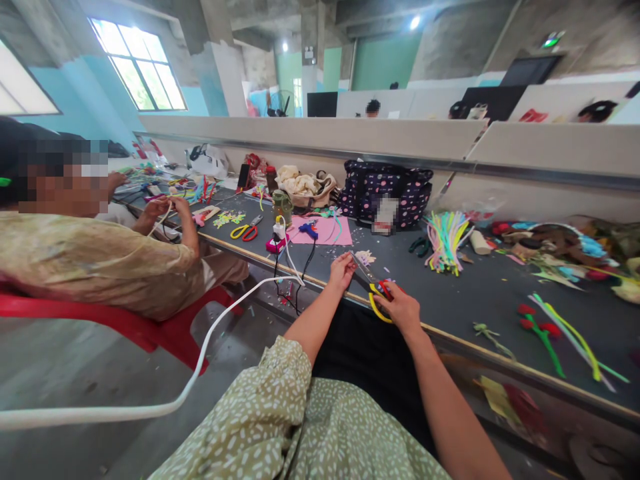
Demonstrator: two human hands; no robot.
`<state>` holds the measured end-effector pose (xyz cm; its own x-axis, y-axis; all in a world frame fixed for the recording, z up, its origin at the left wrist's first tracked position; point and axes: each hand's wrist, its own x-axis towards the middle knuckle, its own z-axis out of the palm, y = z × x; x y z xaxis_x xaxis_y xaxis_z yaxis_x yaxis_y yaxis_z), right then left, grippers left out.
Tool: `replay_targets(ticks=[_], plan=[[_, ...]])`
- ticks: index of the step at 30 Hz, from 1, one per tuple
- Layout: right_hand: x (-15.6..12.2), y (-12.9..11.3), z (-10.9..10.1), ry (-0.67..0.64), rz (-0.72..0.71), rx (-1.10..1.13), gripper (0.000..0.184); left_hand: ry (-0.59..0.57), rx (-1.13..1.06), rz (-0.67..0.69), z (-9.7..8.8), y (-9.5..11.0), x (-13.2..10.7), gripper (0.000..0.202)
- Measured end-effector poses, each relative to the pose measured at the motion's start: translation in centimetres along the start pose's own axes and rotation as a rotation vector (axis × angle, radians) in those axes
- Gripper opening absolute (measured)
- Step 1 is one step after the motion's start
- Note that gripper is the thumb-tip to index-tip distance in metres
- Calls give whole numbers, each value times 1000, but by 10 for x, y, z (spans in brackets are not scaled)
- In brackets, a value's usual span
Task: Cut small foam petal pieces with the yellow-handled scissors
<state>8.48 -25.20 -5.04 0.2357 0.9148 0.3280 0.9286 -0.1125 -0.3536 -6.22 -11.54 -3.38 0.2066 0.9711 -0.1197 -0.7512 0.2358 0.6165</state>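
My right hand (pixel 404 308) is closed around the red and yellow handles of a pair of scissors (pixel 379 305) at the table's front edge. The blades point up and left toward my left hand (pixel 343 270). My left fingers are pinched together right beside the blade tips; whatever they hold is too small to make out. Just beyond the blades, small pale clippings (pixel 367 257) lie on the dark tabletop. A blue glue gun (pixel 309 231) rests on a pink sheet (pixel 344 233) ahead of my left hand.
A bundle of coloured pipe cleaners (pixel 447 243) lies right of a dark patterned bag (pixel 385 190). Red-tipped green stems (pixel 544 340) are farther right. A white cable (pixel 200 360) crosses on the left, near a seated co-worker (pixel 100 260) and other scissors (pixel 245 231).
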Motion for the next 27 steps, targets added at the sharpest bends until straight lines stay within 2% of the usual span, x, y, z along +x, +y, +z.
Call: replay_targets(ticks=[4,10,20,24,27], plan=[[3,0,-5,-36,38,108,47,-19,-32,-6,0,-1,1,19],[4,-3,-10,-83,74,96,48,-57,-91,-6,-1,-1,1,14],[5,0,-8,-25,109,267,45,-38,-94,19,0,2,0,13],[6,0,-9,-19,111,348,45,-4,0,37,1,1,4,10],[7,1,-8,-19,118,372,45,28,215,78,2,2,11,9]])
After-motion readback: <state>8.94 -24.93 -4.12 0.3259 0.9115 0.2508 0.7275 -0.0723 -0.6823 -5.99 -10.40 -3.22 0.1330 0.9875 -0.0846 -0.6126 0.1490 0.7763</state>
